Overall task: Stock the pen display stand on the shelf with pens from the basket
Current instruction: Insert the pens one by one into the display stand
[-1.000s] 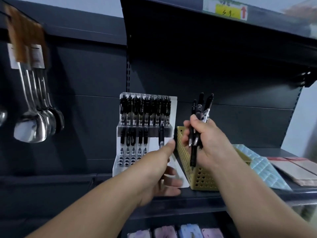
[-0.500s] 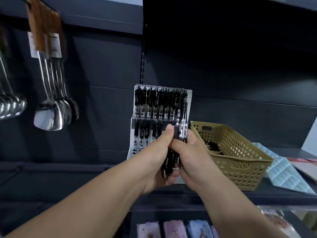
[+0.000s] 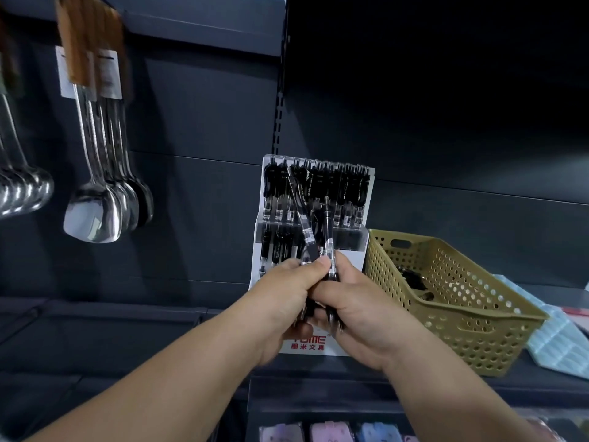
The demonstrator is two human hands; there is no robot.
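Centre of frame: left hand (image 3: 283, 295) and right hand (image 3: 360, 314) both have fingers curled round a bundle of black pens (image 3: 328, 237), held roughly upright before the pen display stand (image 3: 352, 261). Basket (image 3: 459, 314) stands just right of it on the shelf (image 3: 535, 379).

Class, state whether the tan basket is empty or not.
Not empty: a few dark pens lie inside the basket.

Dim shop bay, soft light from the near side, far upper right of the shelving (image 3: 446, 74) sunk in near-black shadow, bright glints on the hanging spoons (image 3: 92, 215), their wooden handles (image 3: 86, 43) smeared by motion blur, wide-angle bowing towards the edges
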